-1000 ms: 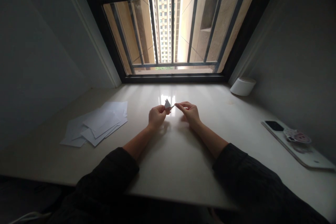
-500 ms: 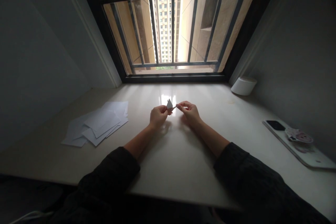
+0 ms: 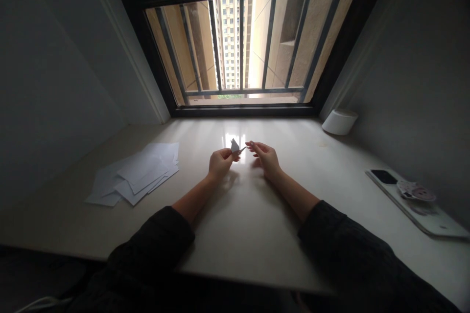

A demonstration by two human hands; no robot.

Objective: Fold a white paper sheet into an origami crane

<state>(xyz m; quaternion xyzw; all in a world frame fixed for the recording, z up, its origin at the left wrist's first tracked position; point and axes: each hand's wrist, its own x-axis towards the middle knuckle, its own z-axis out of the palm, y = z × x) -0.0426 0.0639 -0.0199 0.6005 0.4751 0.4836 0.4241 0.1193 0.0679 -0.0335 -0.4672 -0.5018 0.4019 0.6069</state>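
A small folded paper figure, pale with a pointed upper part and a thin spike towards the right, is held above the white surface. My left hand is closed, pinching its lower part between thumb and fingers. Part of the paper is hidden behind those fingers. My right hand is just right of the spike's tip, its fingers bent and slightly apart. A small gap seems to lie between its fingertips and the paper.
Loose white paper sheets lie overlapping on the left of the surface. To the right rests a phone with a round decorated grip. A white cylindrical object leans near the barred window.
My right fingers have come off the spike's tip and lifted slightly. The folded paper has tilted a little to the left in my left hand.
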